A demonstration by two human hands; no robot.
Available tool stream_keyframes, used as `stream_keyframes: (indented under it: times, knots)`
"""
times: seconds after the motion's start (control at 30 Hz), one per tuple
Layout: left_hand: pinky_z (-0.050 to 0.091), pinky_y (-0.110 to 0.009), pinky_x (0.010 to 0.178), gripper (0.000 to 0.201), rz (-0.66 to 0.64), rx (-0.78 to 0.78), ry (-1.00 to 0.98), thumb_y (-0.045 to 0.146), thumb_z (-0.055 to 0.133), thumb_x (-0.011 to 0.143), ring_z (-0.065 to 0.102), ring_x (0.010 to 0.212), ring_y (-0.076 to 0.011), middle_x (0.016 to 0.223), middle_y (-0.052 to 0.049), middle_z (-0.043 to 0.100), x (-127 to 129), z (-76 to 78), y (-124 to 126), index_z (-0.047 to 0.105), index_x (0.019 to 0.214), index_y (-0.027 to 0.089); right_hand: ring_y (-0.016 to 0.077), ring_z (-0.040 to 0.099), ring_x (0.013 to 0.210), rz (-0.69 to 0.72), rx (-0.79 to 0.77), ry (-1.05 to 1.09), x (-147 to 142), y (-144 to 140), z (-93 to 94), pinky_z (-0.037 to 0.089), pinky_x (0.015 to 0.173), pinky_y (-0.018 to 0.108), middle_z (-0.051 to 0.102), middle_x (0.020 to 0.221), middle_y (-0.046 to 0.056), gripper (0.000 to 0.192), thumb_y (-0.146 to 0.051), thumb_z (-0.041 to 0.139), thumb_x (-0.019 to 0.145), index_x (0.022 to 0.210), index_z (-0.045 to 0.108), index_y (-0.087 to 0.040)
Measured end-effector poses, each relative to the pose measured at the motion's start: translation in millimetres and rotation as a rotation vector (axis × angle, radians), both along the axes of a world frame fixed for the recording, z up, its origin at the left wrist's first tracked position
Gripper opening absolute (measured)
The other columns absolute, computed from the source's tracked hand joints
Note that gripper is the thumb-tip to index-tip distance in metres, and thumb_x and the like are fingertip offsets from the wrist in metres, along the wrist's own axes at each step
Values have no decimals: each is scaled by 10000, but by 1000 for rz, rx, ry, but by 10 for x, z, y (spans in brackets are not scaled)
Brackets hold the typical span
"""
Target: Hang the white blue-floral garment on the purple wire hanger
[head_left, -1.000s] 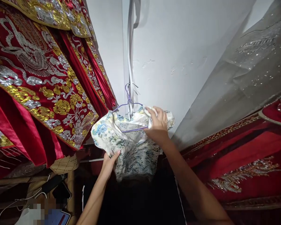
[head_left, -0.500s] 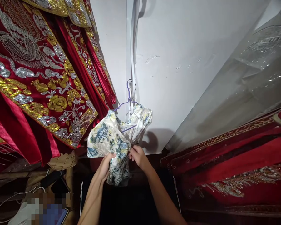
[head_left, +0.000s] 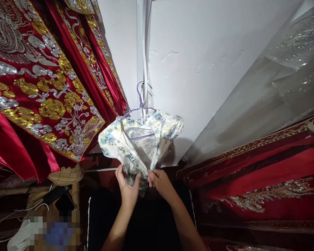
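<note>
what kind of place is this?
Likely a costume or bridal-wear storeroom: red satin robes with gold and silver embroidery hang along the white wall, and both hands grip a white floral-print garment on a purple wire hanger.

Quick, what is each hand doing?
Left hand: closed on the floral dress.
Right hand: closed on the dress hem.

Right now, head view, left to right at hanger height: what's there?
Red embroidered robe → floral garment on a purple hanger, its lower edge pinched by the left hand and right hand → white wall → clear garment cover.
</note>
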State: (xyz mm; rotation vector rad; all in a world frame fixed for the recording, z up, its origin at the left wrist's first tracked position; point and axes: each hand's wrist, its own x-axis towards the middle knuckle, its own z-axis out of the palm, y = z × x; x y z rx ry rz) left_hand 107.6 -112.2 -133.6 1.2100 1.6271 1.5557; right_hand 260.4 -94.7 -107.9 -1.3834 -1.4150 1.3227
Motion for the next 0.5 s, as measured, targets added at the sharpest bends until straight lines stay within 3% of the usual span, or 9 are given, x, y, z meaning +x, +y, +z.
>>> stream_keyframes:
  times: [0.1, 0.13, 0.2, 0.27, 0.33, 0.5]
  knots:
    - [239, -488, 1203, 781, -48, 124, 149, 303, 723, 784, 221, 1494, -347, 1567, -169, 242, 243, -14, -94, 353, 1471, 260, 149, 534, 522, 10, 51, -64, -59, -26, 98, 402, 584, 271, 576, 507, 12, 464, -463, 478, 942, 593, 599, -182]
    - [246, -496, 1196, 701, -72, 133, 159, 295, 704, 797, 244, 1483, -350, 1554, -164, 281, 286, -28, -98, 412, 1434, 263, 151, 544, 529, 12, 60, -79, -77, -37, 123, 408, 591, 270, 575, 507, 10, 464, -468, 479, 945, 604, 608, -181]
    - [353, -485, 1119, 449, -184, 94, 108, 304, 640, 846, 442, 1349, -340, 1389, -153, 496, 311, -66, -63, 547, 1283, 251, 152, 547, 528, 2, 63, -90, -107, -59, 149, 415, 588, 267, 573, 508, 3, 453, -480, 474, 951, 649, 630, -180]
    - [468, -421, 961, 247, -331, 34, 29, 337, 574, 895, 608, 1078, -294, 1094, -105, 648, 271, -96, 9, 615, 1116, 234, 147, 545, 522, 1, 62, -84, -125, -68, 148, 417, 581, 263, 586, 521, 4, 446, -479, 468, 953, 672, 638, -178]
    - [489, -365, 842, 181, -414, 16, 11, 363, 543, 920, 628, 900, -254, 924, -61, 664, 198, -95, 90, 634, 999, 228, 134, 528, 494, 19, 42, -61, -118, -45, 143, 410, 558, 258, 601, 532, 5, 428, -470, 477, 944, 672, 633, -178]
    - [463, -333, 781, 190, -522, 71, 107, 368, 563, 920, 583, 792, -222, 789, -34, 615, 26, -2, 172, 623, 807, 228, 111, 463, 411, 105, -92, 109, 27, 202, 333, 357, 454, 245, 591, 500, -12, 341, -448, 553, 863, 662, 625, -182]
